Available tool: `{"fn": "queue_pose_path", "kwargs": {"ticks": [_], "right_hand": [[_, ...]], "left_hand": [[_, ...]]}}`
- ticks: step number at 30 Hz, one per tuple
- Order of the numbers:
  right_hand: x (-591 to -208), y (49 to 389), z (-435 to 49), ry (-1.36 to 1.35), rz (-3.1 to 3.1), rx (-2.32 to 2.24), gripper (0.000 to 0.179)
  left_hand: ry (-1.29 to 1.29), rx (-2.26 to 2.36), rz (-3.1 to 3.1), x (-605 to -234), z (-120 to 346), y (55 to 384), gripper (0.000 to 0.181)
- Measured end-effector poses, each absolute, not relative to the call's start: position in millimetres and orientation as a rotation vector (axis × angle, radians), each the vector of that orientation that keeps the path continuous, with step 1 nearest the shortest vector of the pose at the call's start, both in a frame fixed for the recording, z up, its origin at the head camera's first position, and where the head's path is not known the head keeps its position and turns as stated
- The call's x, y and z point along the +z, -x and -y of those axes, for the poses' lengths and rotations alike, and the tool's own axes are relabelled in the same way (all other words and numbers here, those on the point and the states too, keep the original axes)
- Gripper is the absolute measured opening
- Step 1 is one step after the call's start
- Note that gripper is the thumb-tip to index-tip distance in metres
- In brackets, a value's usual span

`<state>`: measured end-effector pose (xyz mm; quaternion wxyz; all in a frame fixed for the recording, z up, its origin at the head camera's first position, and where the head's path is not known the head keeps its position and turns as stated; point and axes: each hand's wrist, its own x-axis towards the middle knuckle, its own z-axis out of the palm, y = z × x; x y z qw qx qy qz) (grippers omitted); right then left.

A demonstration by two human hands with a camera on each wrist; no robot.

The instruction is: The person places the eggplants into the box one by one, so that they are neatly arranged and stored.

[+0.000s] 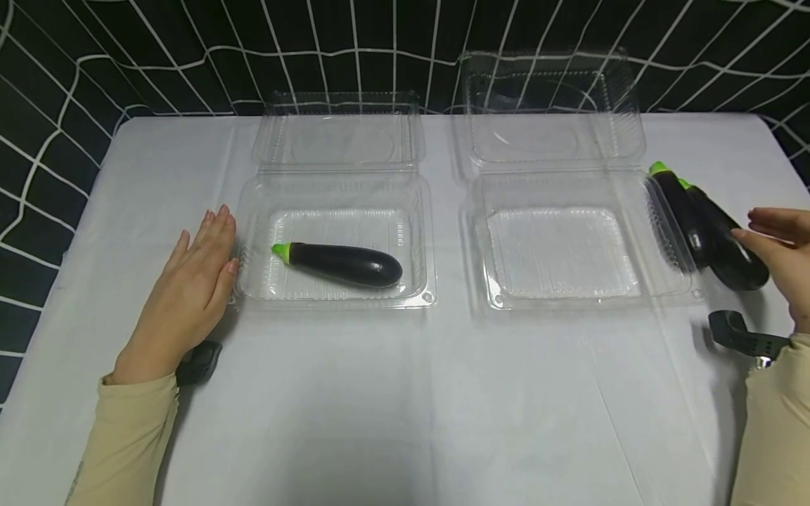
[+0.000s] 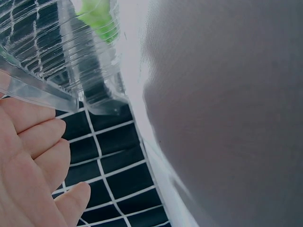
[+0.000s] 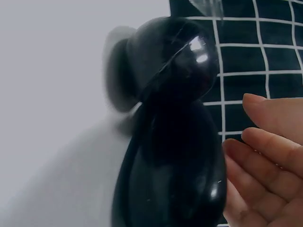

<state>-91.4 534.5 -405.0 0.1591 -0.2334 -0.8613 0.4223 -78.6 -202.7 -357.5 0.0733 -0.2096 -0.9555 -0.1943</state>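
Note:
A dark eggplant (image 1: 344, 265) with a green stem lies in the left clear plastic clamshell container (image 1: 335, 304). My left hand (image 1: 190, 295) is beside that container's left edge, fingers extended; in the left wrist view the fingers (image 2: 49, 137) are by the clear plastic wall (image 2: 42, 61). At the far right, two more eggplants (image 1: 728, 242) lie side by side against the right clamshell container (image 1: 563, 301). My right hand (image 1: 785, 253) is next to them, its fingers loosely bent and not wrapped round them. In the right wrist view, an eggplant (image 3: 170, 175) partly hides the fingers.
Both containers have their lids raised at the back, the left lid (image 1: 338, 133) and the right lid (image 1: 550, 126). A white cloth (image 1: 405, 407) covers the table. Behind it hangs a dark backing with a white grid net (image 1: 354, 50). Black straps (image 1: 747, 337) are on the wrists.

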Motion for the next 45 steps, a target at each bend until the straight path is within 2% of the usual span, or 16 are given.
{"fn": "queue_pose_path", "kwargs": {"ticks": [13, 22, 24, 29, 32, 34, 39, 45], "right_hand": [[-404.5, 80.0, -524.3, 0.761, 2.500, 1.154, 0.044], [-409.7, 78.2, -517.2, 0.762, 2.580, 1.167, 0.026], [-411.0, 76.5, -516.2, 0.785, 2.617, 1.117, 0.029], [-408.6, 78.6, -512.9, 0.807, 2.651, 1.046, 0.054], [-406.4, 81.4, -510.6, 0.800, 2.681, 1.031, 0.060], [-405.0, 81.9, -509.6, 0.794, 2.689, 1.039, 0.057], [-402.2, 80.3, -509.2, 0.782, 2.644, 1.104, 0.031], [-395.1, 75.9, -507.0, 0.763, 2.592, 1.179, 0.027]], "left_hand": [[0.623, -0.584, 2.860, -358.7, 202.7, 78.5, 0.053], [0.626, -0.578, 2.869, -359.1, 202.9, 75.8, 0.053], [0.631, -0.568, 2.865, -359.0, 202.2, 75.8, 0.053], [0.636, -0.562, 2.863, -357.3, 201.8, 77.9, 0.052], [0.625, -0.555, 2.876, -355.9, 202.6, 77.9, 0.052], [0.618, -0.542, 2.883, -355.3, 202.9, 77.3, 0.053], [0.621, -0.553, 2.877, -355.3, 202.9, 77.0, 0.052], [0.631, -0.559, 2.859, -356.1, 201.3, 77.8, 0.052]]}}
